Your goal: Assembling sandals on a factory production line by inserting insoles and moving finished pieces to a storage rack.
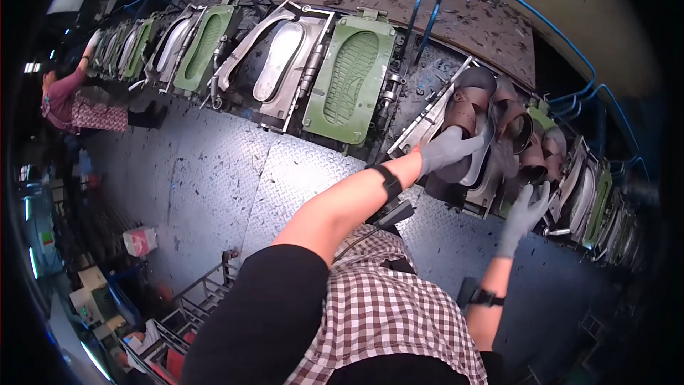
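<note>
Brown sandals touch the left hand (grip unclear), just beyond the spread right hand.

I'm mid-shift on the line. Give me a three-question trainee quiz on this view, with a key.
1. True or false: the left hand and the right hand both wear grey gloves.
2. What colour are the straps of the footwear by the hands? A) blue B) brown C) white
3. Fill in: the cloth of the person's apron has a ___ pattern.

Key: 1. True. 2. B. 3. Checked.
</note>
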`<action>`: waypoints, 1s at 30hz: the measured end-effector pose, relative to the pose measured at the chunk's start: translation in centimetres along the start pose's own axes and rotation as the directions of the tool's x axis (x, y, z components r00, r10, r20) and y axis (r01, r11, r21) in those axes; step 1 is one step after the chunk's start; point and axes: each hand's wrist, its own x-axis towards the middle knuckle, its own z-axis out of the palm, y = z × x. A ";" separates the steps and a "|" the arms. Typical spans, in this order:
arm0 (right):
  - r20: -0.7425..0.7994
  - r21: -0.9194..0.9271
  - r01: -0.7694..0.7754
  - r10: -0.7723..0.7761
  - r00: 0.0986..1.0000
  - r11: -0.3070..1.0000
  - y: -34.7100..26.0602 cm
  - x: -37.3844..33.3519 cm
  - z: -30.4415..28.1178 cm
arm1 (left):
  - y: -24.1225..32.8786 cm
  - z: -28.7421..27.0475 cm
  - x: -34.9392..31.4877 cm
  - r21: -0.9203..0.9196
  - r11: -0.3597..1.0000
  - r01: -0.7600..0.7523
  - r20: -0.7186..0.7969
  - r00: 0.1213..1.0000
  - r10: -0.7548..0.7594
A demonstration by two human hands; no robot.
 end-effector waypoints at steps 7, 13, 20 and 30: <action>0.587 0.193 -0.007 -0.110 0.802 0.981 -12.0 -7.1 8.0 | 5.2 -3.3 -7.8 -0.100 0.990 -0.094 -0.137 0.987 0.080; 0.607 0.420 -0.137 -0.166 0.777 0.897 -14.1 -6.7 17.4 | 5.2 -18.2 -14.4 -0.199 0.979 0.046 -0.229 0.969 -0.092; 0.588 0.374 -0.080 -0.170 0.791 0.924 -20.6 -9.1 25.0 | -3.2 -42.9 -11.3 0.413 0.886 0.210 -0.760 0.616 0.208; 0.497 0.301 -0.290 0.110 0.861 0.909 -32.1 -14.0 37.7 | -6.2 -51.1 -3.9 0.045 0.989 0.143 -0.253 0.959 -0.128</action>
